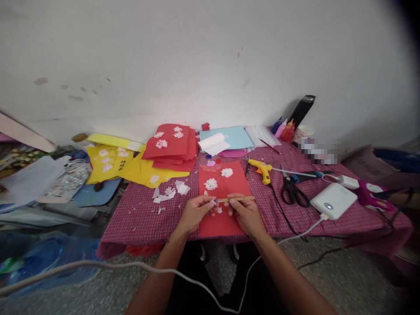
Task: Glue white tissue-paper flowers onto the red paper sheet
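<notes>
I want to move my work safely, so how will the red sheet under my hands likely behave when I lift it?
The red sheet looks thin and flat, so it would probably bend when lifted by one edge. Its ragged white clusters might crumple easily, since they look like thin, torn paper.
</notes>
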